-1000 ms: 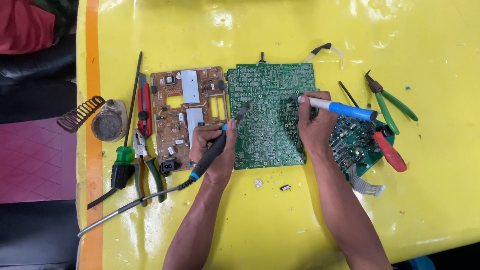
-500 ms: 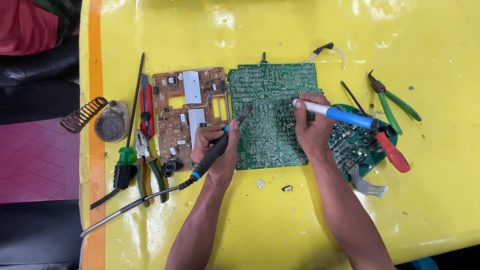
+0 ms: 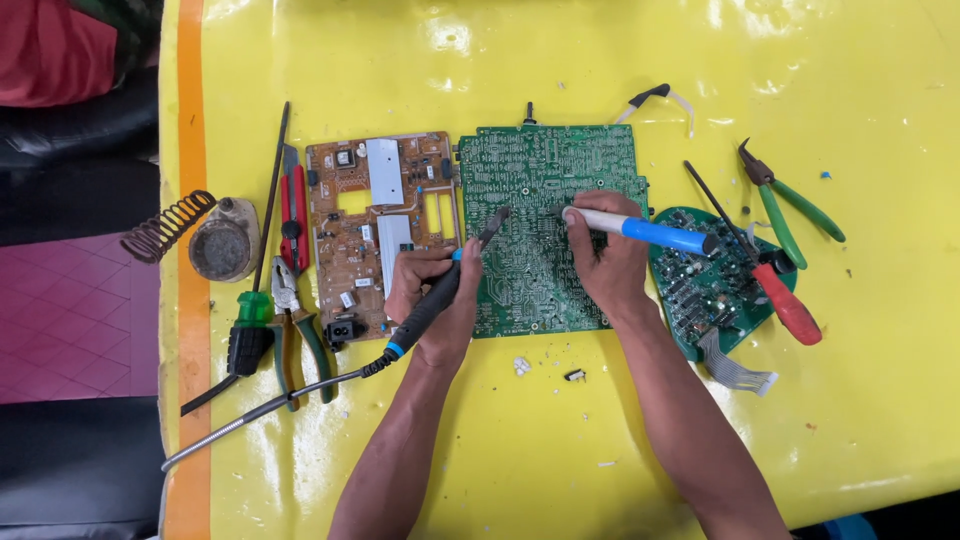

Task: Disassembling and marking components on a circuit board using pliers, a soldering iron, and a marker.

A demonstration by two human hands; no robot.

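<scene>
A large green circuit board (image 3: 530, 180) lies solder side up on the yellow table. My left hand (image 3: 435, 300) grips a black soldering iron (image 3: 440, 290) with a blue collar, its tip resting on the board's left part. My right hand (image 3: 605, 255) holds a blue and white desoldering pump (image 3: 640, 230), its white nozzle pressed on the board's middle. A brown circuit board (image 3: 375, 235) sits just left of the green one.
A round green board (image 3: 715, 280) with a grey ribbon cable lies right of my right hand, under a red-handled screwdriver (image 3: 785, 300). Green-handled pliers (image 3: 790, 205) lie far right. A coil iron stand (image 3: 215, 240), a red cutter, pliers and a green screwdriver (image 3: 250, 320) lie at left.
My right hand slid the pump's nozzle leftward, toward the board's middle. The soldering iron's tip moved slightly up and right on the board.
</scene>
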